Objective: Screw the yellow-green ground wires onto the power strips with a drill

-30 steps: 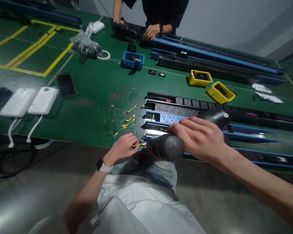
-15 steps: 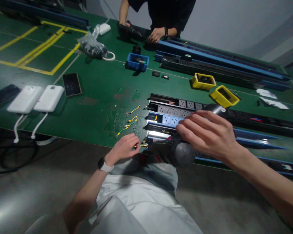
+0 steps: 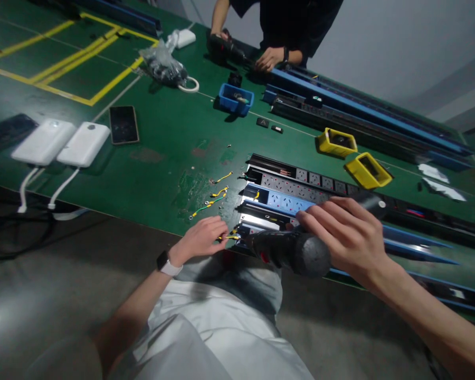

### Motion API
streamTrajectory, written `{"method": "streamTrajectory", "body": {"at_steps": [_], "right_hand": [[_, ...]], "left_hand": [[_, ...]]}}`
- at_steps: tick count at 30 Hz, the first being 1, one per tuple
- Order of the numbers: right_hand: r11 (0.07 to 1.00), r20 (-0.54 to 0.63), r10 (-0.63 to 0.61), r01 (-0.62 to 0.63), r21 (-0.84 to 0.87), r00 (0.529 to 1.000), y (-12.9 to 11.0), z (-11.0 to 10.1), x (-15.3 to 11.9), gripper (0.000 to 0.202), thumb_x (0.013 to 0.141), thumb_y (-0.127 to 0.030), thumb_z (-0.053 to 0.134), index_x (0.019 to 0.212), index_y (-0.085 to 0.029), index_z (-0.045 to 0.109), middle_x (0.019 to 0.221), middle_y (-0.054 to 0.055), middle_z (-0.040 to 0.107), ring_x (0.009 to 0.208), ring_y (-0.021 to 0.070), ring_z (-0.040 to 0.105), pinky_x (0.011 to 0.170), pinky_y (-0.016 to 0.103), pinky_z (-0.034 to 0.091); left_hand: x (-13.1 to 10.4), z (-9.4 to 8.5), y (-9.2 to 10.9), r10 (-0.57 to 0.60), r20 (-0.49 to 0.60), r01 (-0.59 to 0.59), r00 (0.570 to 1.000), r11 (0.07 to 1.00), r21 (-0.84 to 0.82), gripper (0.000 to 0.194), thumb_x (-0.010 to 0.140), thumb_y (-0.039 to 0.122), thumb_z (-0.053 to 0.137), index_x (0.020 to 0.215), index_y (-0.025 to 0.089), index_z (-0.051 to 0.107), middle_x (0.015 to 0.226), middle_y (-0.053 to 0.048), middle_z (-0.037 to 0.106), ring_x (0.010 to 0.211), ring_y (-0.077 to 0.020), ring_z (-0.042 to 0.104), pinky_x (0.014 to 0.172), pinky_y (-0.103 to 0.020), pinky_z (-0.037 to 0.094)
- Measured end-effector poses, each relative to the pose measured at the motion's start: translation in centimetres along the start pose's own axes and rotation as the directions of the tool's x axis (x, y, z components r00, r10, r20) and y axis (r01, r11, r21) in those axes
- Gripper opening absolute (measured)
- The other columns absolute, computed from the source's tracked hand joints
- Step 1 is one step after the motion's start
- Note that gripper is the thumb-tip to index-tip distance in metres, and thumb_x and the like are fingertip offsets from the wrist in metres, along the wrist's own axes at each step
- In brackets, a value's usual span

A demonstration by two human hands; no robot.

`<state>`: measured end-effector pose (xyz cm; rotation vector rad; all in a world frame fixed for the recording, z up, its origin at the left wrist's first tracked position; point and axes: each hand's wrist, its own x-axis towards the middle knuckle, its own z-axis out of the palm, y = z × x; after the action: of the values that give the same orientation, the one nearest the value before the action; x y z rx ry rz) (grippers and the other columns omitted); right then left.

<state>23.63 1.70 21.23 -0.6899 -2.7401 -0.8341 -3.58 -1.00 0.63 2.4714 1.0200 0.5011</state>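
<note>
My right hand is wrapped round a black power screwdriver, its body level over the near power strips and its front pointing left. At the table's near edge my left hand pinches a short yellow wire whose far end reaches the end of the nearest strip. The screwdriver's tip is close to that wire end; whether they touch I cannot tell. Several power strips lie side by side, among them a blue strip with sockets. Left of them lie loose yellow wires and a green wire with ring terminals.
Across the table another person's hand rests by a long blue rail, the other on a drill. Between us stand a blue bin and two yellow bins. White power banks and a phone lie left.
The right hand and screwdriver have shifted slightly right. My left hand stays on the yellow wire. The whole view has tilted a little.
</note>
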Motion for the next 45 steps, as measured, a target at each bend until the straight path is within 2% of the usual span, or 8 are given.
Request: {"method": "streamTrajectory", "body": {"at_steps": [14, 21, 28, 33, 45], "right_hand": [[1.0, 0.039, 0.002, -0.002, -0.01, 0.999, -0.1, -0.4, 0.7, 0.005, 0.086, -0.016, 0.059, 0.087, -0.015, 0.064, 0.078, 0.003, 0.068, 0.072, 0.0109, 0.056, 0.074, 0.027, 0.044], [0.997, -0.027, -0.081, 0.081, 0.007, 0.996, 0.0, -0.6, 1.5, 0.005, 0.084, -0.016, 0.063, 0.089, -0.017, 0.064, 0.08, 0.002, 0.069, 0.076, 0.0108, 0.056, 0.078, 0.027, 0.045], [0.997, 0.013, -0.076, 0.076, 0.001, 0.997, 0.4, -0.2, 1.7, 0.006, 0.088, -0.017, 0.057, 0.089, -0.017, 0.063, 0.078, 0.002, 0.067, 0.074, 0.0101, 0.054, 0.076, 0.026, 0.044], [0.994, 0.002, -0.096, 0.096, 0.045, 0.995, 0.7, 0.0, 1.6, 0.005, 0.088, -0.016, 0.058, 0.089, -0.016, 0.064, 0.079, 0.002, 0.067, 0.075, 0.0098, 0.056, 0.077, 0.027, 0.045], [0.987, -0.04, -0.16, 0.16, 0.002, 0.986, 1.6, 0.3, 1.3, 0.003, 0.085, -0.016, 0.061, 0.087, -0.015, 0.064, 0.08, 0.002, 0.069, 0.077, 0.011, 0.057, 0.078, 0.027, 0.048]], "left_hand": [[0.0, -0.2, 0.1, 0.015, -0.014, -0.015, 1.0, 1.0, -0.008, 0.008, 0.089, 0.019, 0.052, 0.082, 0.018, 0.053, 0.082, -0.003, 0.058, 0.082, -0.0177, 0.052, 0.074, -0.031, 0.041], [-0.1, 0.0, 0.0, 0.007, -0.014, -0.007, 1.0, 1.0, -0.012, 0.006, 0.088, 0.018, 0.052, 0.082, 0.018, 0.053, 0.082, -0.003, 0.058, 0.082, -0.0178, 0.052, 0.075, -0.031, 0.041], [0.0, 0.1, 0.0, 0.005, -0.034, -0.005, 0.999, 1.0, -0.012, 0.008, 0.089, 0.02, 0.051, 0.082, 0.019, 0.053, 0.082, -0.003, 0.058, 0.082, -0.0178, 0.053, 0.076, -0.032, 0.042], [0.0, 0.0, 0.0, 0.007, -0.036, -0.007, 0.999, 1.0, -0.014, 0.009, 0.09, 0.021, 0.05, 0.082, 0.019, 0.054, 0.081, -0.003, 0.058, 0.081, -0.0177, 0.053, 0.076, -0.031, 0.042], [0.0, -0.1, 0.1, 0.006, -0.017, -0.006, 1.0, 1.0, -0.013, 0.007, 0.089, 0.02, 0.052, 0.083, 0.018, 0.054, 0.082, -0.003, 0.059, 0.082, -0.0181, 0.053, 0.075, -0.032, 0.041]]}}
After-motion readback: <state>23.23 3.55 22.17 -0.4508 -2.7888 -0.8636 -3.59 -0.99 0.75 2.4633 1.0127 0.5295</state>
